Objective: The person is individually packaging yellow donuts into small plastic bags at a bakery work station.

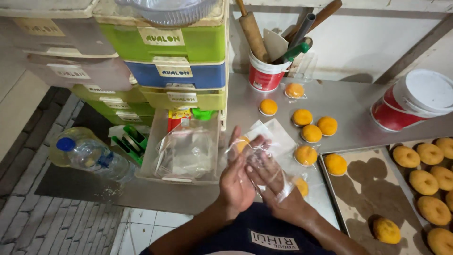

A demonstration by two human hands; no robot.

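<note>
The left hand (236,177) and the right hand (270,182) meet above the front edge of the steel table (349,101). Between them they hold a clear plastic bag (257,158). The bag is thin, glossy and wrinkled, and it drapes over the back of the right hand. A round orange-yellow bun (242,143) sits inside the upper part of the bag, at the fingertips of the left hand. The bun is seen only in part through the film. The left hand is extended with fingers straight and pressed against the bag. The right hand lies flat with fingers spread under the film. Neither hand is clenched.

A stack of flat clear bags (278,134) lies on the table just behind the hands. Wrapped buns (309,127) of the same colour lie scattered on the table beyond it, each on its own piece of film. A baking tray (368,189) lined with stained paper stands to the right and carries more unwrapped buns (427,182). A red and white tub (265,73) at the back holds a rolling pin and other tools. An open plastic drawer (184,151) with clear bags stands to the left, below a stack of coloured drawer units (177,56).
</note>
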